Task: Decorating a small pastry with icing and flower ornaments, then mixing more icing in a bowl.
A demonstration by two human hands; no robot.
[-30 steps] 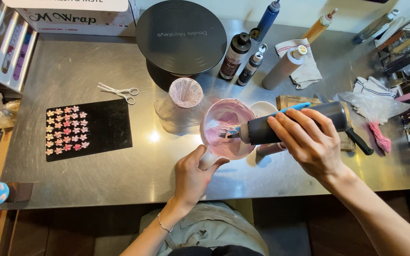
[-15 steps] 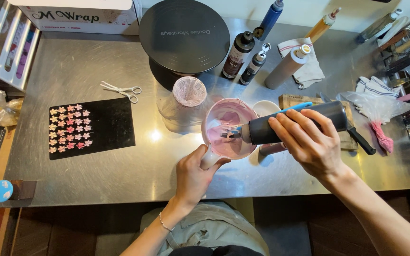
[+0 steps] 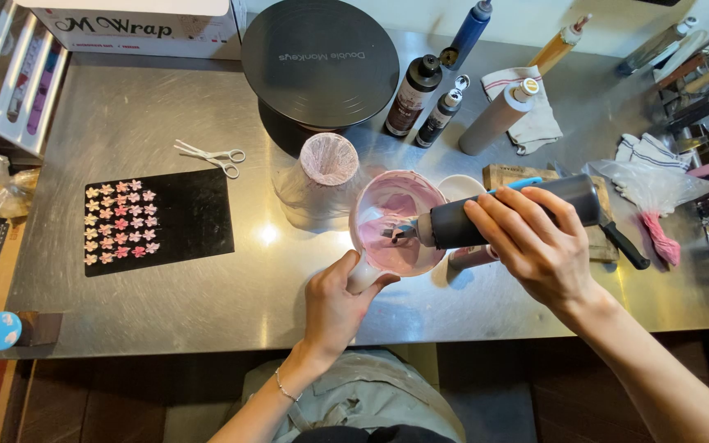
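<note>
Fingers [image 3: 345, 277] of the left hand [image 3: 334, 308] are curled tight round the lower side of the cup [image 3: 364, 205], low of centre in the frame. The right-hand fingers [image 3: 506, 217] wrap over the dark barrel of the blender [image 3: 572, 197], pressed together on top with the thumb beneath. The blender lies nearly level, and its metal head dips into the pink mix [image 3: 400, 250] inside the tilted cup.

Everything rests on a steel table [image 3: 166, 312] that fills most of the frame. At upper centre stands a round black turntable [image 3: 319, 61], the biggest thing on it. At upper left a long white box [image 3: 141, 25] lies along the back edge. Left of centre is a black mat [image 3: 194, 213] with rows of small pink and cream flowers [image 3: 121, 223]. A film-wrapped tub [image 3: 322, 176] stands just beside the cup, to its upper left. Two dark bottles [image 3: 412, 94] stand right of the turntable, and white scissors [image 3: 211, 154] lie above the mat.

By the look of it, the step in hand is blending the pink mix. The cup leans toward the blender so that the shallow mix pools at the head. The work calls for a firm hold on the cup, which seems to bear on the table only at its lower edge. It also calls for the head to be kept under the surface so nothing spatters over the rim.
</note>
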